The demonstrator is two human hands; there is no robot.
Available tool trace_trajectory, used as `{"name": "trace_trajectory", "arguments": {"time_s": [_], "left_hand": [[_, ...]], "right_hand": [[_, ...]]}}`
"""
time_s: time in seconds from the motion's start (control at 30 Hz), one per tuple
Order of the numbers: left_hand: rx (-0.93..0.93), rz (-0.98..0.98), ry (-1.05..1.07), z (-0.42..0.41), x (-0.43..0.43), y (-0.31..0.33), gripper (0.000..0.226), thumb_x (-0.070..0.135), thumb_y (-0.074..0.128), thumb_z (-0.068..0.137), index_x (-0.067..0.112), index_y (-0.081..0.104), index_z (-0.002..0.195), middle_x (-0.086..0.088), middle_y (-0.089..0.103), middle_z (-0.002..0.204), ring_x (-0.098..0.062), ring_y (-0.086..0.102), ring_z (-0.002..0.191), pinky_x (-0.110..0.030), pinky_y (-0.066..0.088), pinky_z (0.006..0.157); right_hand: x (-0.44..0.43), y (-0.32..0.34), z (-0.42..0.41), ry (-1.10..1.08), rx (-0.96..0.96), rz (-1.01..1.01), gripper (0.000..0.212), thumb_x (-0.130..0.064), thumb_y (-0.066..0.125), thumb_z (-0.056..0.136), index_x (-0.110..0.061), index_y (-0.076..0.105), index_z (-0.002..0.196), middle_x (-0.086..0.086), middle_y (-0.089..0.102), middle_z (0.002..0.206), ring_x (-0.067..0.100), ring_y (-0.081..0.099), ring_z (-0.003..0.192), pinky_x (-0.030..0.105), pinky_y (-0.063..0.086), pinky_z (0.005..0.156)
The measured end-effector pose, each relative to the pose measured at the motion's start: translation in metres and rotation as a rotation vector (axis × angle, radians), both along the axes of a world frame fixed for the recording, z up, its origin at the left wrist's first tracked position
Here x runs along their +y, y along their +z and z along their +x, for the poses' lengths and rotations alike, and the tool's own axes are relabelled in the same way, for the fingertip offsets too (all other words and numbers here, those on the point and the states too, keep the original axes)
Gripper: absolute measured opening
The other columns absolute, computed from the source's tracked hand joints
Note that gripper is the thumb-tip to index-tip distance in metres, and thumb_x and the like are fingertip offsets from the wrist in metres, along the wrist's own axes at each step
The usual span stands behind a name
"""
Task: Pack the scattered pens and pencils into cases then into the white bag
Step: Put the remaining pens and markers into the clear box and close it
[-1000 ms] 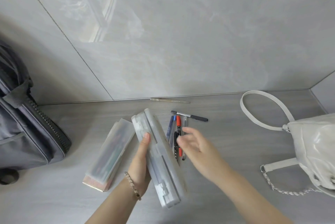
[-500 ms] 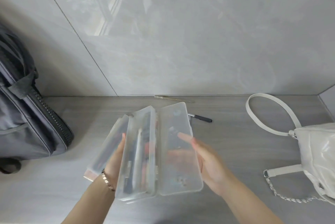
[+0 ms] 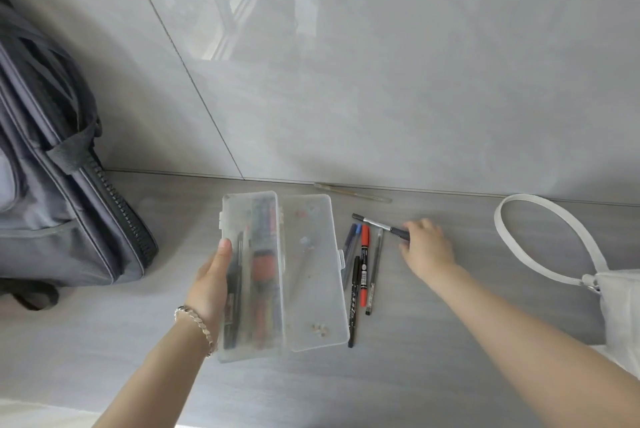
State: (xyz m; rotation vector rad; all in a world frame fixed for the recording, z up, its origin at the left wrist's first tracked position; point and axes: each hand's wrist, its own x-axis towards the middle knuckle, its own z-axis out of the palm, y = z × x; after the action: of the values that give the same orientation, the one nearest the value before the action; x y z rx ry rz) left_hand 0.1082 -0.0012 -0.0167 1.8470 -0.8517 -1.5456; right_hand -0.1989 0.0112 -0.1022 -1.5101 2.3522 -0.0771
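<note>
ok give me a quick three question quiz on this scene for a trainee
1. True or false: the clear case is shut.
2. The right hand grips the end of: A) the red marker, B) the black pen, C) the white bag.
3. Which hand holds the case?
Key: 1 false, its lid lies open. 2 B. 3 the left hand.

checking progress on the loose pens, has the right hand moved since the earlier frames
Yes. The right hand left the lid of the clear plastic pencil case and went right, toward the white handbag; its fingers now pinch the black-capped grey pen.
</note>
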Motion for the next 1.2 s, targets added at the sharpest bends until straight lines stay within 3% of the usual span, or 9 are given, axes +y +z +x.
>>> {"name": "trace_trajectory", "arguments": {"time_s": [0.13, 0.3, 0.37, 0.5, 0.57, 0.7, 0.87, 1.03, 1.2], "left_hand": [[-0.059, -0.042, 0.032, 0.002, 0.001, -0.002, 0.046, 0.061, 0.042, 0.086, 0.027, 0.06, 0.11, -0.002, 0.064, 0.118, -0.025, 0.057, 0.112, -0.045, 0.041, 0.103], [-0.054, -0.063, 0.044, -0.002, 0.006, 0.001, 0.032, 0.045, 0.038, 0.095, 0.024, 0.057, 0.111, -0.001, 0.062, 0.104, -0.022, 0.056, 0.099, -0.032, 0.04, 0.087], [-0.074, -0.058, 0.036, -0.003, 0.008, 0.0, 0.033, 0.047, 0.039, 0.094, 0.024, 0.059, 0.108, -0.002, 0.063, 0.106, -0.023, 0.057, 0.101, -0.033, 0.041, 0.088], [-0.068, -0.041, 0.042, -0.007, 0.011, -0.001, 0.048, 0.052, 0.041, 0.091, 0.019, 0.059, 0.122, -0.004, 0.062, 0.122, -0.025, 0.056, 0.114, -0.043, 0.041, 0.104], [-0.065, -0.043, 0.044, -0.01, 0.012, 0.0, 0.048, 0.051, 0.04, 0.092, 0.021, 0.057, 0.125, -0.003, 0.062, 0.122, -0.025, 0.056, 0.114, -0.043, 0.041, 0.104], [-0.075, -0.03, 0.051, -0.011, 0.017, -0.002, 0.036, 0.054, 0.041, 0.091, 0.027, 0.062, 0.099, -0.006, 0.065, 0.114, -0.028, 0.059, 0.107, -0.046, 0.044, 0.1], [-0.094, -0.011, 0.052, -0.01, 0.025, 0.003, 0.033, 0.054, 0.039, 0.091, 0.031, 0.062, 0.082, -0.003, 0.066, 0.107, -0.026, 0.06, 0.104, -0.045, 0.045, 0.099], [-0.108, -0.059, 0.051, -0.016, 0.031, 0.013, 0.027, 0.045, 0.036, 0.095, 0.025, 0.054, 0.099, 0.003, 0.055, 0.094, -0.019, 0.049, 0.095, -0.028, 0.034, 0.084], [-0.063, -0.046, 0.041, -0.019, 0.034, 0.0, 0.032, 0.05, 0.035, 0.093, 0.024, 0.053, 0.1, 0.004, 0.059, 0.103, -0.019, 0.051, 0.099, -0.031, 0.036, 0.089]], "right_hand": [[-0.002, -0.006, -0.015, 0.004, 0.013, 0.04, 0.028, -0.019, 0.052, 0.09, -0.008, 0.057, 0.116, 0.013, 0.053, 0.119, 0.03, 0.049, 0.112, 0.035, 0.042, 0.088], [0.005, 0.03, -0.021, -0.087, -0.42, -0.407, 0.003, -0.008, 0.064, 0.083, -0.01, 0.064, 0.086, 0.004, 0.056, 0.083, 0.019, 0.052, 0.072, 0.015, 0.036, 0.061], [0.007, 0.059, -0.015, -0.113, -0.585, -0.582, 0.005, -0.006, 0.064, 0.084, -0.01, 0.063, 0.086, -0.003, 0.056, 0.082, 0.011, 0.055, 0.073, 0.006, 0.04, 0.066], [0.004, 0.09, -0.004, -0.296, -0.968, -0.661, 0.015, -0.006, 0.042, 0.095, -0.017, 0.045, 0.085, 0.002, 0.059, 0.07, 0.008, 0.061, 0.059, 0.014, 0.05, 0.06], [0.0, 0.077, 0.005, -0.405, -0.904, -0.427, 0.025, -0.01, 0.039, 0.096, -0.017, 0.036, 0.071, 0.004, 0.042, 0.056, 0.015, 0.044, 0.04, 0.022, 0.037, 0.04], [0.0, 0.03, 0.042, -0.249, -0.463, 0.023, 0.036, -0.027, 0.055, 0.089, -0.014, 0.039, 0.059, 0.002, 0.041, 0.053, 0.021, 0.044, 0.05, 0.026, 0.027, 0.045], [-0.017, 0.007, 0.075, -0.279, -0.256, 0.129, 0.035, -0.025, 0.06, 0.084, -0.003, 0.051, 0.109, 0.013, 0.066, 0.101, 0.032, 0.064, 0.095, 0.03, 0.043, 0.064], [-0.015, 0.007, 0.066, -0.249, -0.219, 0.15, 0.028, -0.017, 0.058, 0.084, -0.001, 0.053, 0.107, 0.016, 0.064, 0.104, 0.034, 0.062, 0.097, 0.032, 0.046, 0.07], [-0.005, 0.05, 0.059, -0.216, -0.476, -0.073, 0.021, -0.017, 0.056, 0.084, -0.014, 0.041, 0.069, 0.002, 0.049, 0.065, 0.025, 0.048, 0.061, 0.028, 0.03, 0.049]]}}
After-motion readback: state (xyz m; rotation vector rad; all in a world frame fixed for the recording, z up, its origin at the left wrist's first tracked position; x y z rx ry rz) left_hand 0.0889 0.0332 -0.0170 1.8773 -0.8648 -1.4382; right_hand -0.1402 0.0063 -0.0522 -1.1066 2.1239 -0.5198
